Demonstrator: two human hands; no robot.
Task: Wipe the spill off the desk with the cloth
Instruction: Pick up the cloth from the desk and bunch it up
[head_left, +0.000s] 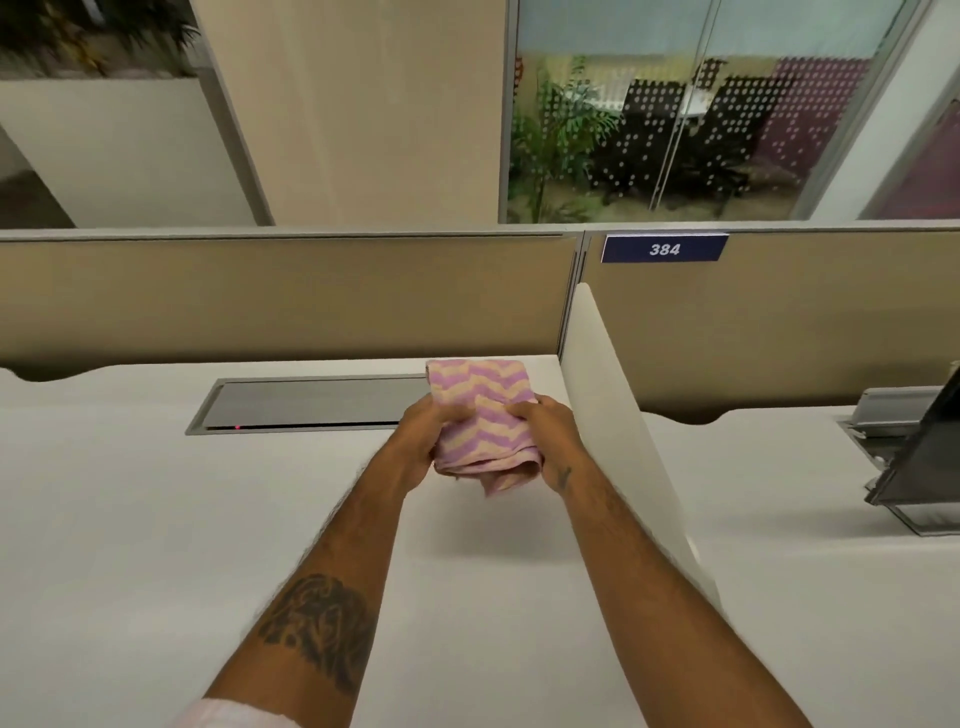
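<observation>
- Two bare hands, both closed on one cloth (483, 426): the left hand (431, 431) grips its left edge, the right hand (545, 431) its right edge, thumbs on top
- The cloth is folded soft fabric with a pink and pale-yellow zigzag pattern; it is held above the desk (130, 519), near the far right corner, its lower end bunched and hanging between the wrists
- Two forearms reach out from the bottom edge; the left carries one large dark tattoo, the right one small mark near the wrist; a bit of pale sleeve shows at the lower left
- One desk, white, smooth and matte; a soft shadow lies under the cloth; no spill can be made out on the surface
- One long rectangular flap (311, 402) with a grey metal frame is set flush in the desk, just left of the cloth; one tiny red light glows at its front edge
- One thin white divider (613, 405) with a rounded top corner stands upright just right of the hands
- Two tan fabric partition panels (285, 296) run along the back, joined at a metal post
- One dark blue plate (665, 248) reading 384 is on the right panel
- One dark angular device (924, 467) stands on the neighbouring desk at far right, cut off by the frame
</observation>
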